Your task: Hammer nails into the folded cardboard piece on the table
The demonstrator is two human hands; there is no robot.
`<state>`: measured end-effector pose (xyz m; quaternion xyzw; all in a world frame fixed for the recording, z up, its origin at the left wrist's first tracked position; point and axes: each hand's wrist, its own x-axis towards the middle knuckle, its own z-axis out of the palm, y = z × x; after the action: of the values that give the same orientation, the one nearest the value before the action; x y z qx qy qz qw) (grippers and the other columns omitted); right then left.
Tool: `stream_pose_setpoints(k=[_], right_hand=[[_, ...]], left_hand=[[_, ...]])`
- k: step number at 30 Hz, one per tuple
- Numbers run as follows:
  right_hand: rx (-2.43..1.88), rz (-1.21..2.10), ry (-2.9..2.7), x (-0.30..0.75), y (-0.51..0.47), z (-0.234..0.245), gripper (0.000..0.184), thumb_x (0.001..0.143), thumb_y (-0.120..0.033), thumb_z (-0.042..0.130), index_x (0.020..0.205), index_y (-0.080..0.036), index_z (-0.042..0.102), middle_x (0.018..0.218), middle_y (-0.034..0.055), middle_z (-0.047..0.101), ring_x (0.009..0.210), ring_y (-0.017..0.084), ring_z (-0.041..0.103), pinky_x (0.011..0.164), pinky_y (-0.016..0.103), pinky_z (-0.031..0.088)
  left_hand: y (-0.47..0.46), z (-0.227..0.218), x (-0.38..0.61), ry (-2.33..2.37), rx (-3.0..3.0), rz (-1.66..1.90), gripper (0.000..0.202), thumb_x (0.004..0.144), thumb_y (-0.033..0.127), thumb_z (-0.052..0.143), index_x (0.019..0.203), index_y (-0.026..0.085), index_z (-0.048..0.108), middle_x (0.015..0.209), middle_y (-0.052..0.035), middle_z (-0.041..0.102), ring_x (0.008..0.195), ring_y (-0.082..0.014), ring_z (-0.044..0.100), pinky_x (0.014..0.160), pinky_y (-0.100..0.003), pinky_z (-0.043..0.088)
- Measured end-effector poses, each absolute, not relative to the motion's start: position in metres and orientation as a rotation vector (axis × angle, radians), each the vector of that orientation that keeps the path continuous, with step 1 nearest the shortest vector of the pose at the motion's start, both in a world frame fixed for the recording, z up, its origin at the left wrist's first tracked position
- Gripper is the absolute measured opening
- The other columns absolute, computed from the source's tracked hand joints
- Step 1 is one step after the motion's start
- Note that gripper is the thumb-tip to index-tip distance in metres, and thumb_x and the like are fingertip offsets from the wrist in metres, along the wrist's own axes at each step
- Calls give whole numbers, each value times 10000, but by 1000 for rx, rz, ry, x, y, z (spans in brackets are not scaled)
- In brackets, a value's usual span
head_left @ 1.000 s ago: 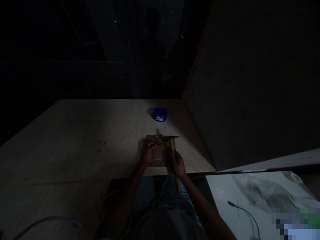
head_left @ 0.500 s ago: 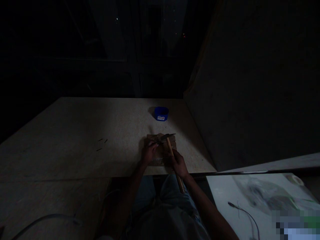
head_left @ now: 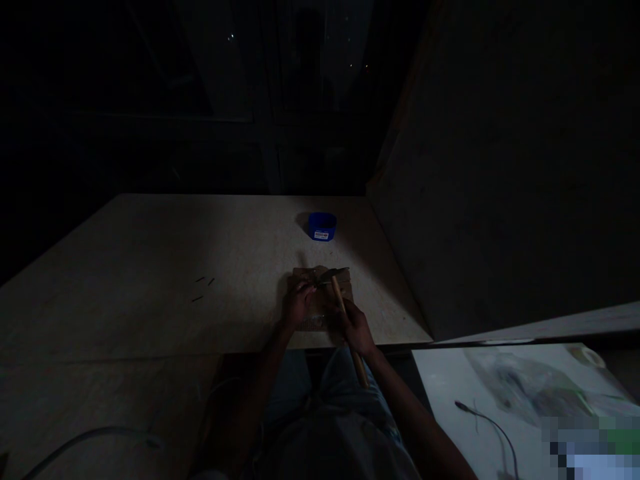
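Observation:
My right hand [head_left: 357, 325] is wrapped round the wooden handle of a hammer [head_left: 341, 295]. The dark hammer head lies over the far part of a brown wooden block [head_left: 315, 310] near the front edge of the table. At the block's left side, my left hand [head_left: 299, 303] has its fingers curled together close to the hammer head. Whatever is between those fingertips is too dark and small to name. Beyond the block stands a blue plastic container [head_left: 322, 227] with a white label.
Three thin nail-like pieces [head_left: 201, 288] lie on the table [head_left: 150, 247] to the left. A dark upright panel [head_left: 500, 173] borders the right side. A white surface [head_left: 440, 380] at lower right holds a cable [head_left: 493, 423] and a clear plastic bag [head_left: 535, 387]. A hose [head_left: 95, 433] lies lower left.
Hardly anything differs. The hammer head and both hands stay at the block, and the whole view has shifted very slightly.

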<state>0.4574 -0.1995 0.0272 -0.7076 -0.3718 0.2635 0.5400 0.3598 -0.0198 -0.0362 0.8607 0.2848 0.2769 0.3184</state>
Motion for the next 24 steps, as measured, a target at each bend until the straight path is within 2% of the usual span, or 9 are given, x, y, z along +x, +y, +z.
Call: stream_pose_setpoints(k=[4, 8, 12, 15, 18, 24], right_hand=[[-1671, 602, -907, 456, -198, 30, 477, 955, -533, 475, 1192, -170, 673, 1045, 110, 746, 853, 261, 704, 738, 351, 575], [-1677, 645, -935, 455, -199, 41, 487, 966, -535, 453, 1226, -180, 663, 964, 99, 752, 767, 255, 700, 656, 341, 575], [-1690, 603, -1014, 454, -201, 52, 455, 979, -503, 453, 1244, -194, 659, 920, 90, 753, 776, 259, 703, 690, 348, 576], [-1670, 550, -1108, 454, -201, 50, 413, 997, -453, 435, 1230, -201, 665, 1035, 100, 749, 900, 269, 712, 785, 352, 567], [-1705, 542, -1166, 456, -198, 40, 394, 988, -408, 451, 1264, -209, 650, 1083, 104, 752, 992, 295, 707, 843, 374, 556], [-1764, 576, -1207, 462, -199, 42, 394, 989, -382, 443, 1251, -184, 662, 1001, 97, 769, 835, 276, 729, 736, 340, 556]], left_hand=[[-20, -36, 360, 753, 2274, 720, 253, 954, 231, 526, 1077, 239, 747, 1099, -53, 712, 985, -208, 670, 871, -328, 531], [-19, -38, 361, 760, 2293, 725, 254, 948, 219, 521, 1040, 218, 758, 1081, -76, 715, 963, -215, 670, 867, -335, 534], [-18, -42, 360, 762, 2307, 730, 254, 916, 184, 534, 1025, 225, 759, 1092, -74, 713, 999, -222, 655, 903, -352, 528], [-17, -44, 360, 754, 2309, 724, 253, 899, 172, 543, 1027, 229, 754, 1106, -76, 709, 1014, -226, 647, 923, -372, 522], [-17, -46, 359, 743, 2309, 709, 236, 910, 197, 535, 989, 237, 754, 1066, -74, 709, 970, -211, 653, 883, -345, 526], [-17, -45, 359, 758, 2333, 670, 224, 921, 241, 532, 945, 246, 755, 1046, -59, 697, 949, -204, 647, 842, -324, 515]])
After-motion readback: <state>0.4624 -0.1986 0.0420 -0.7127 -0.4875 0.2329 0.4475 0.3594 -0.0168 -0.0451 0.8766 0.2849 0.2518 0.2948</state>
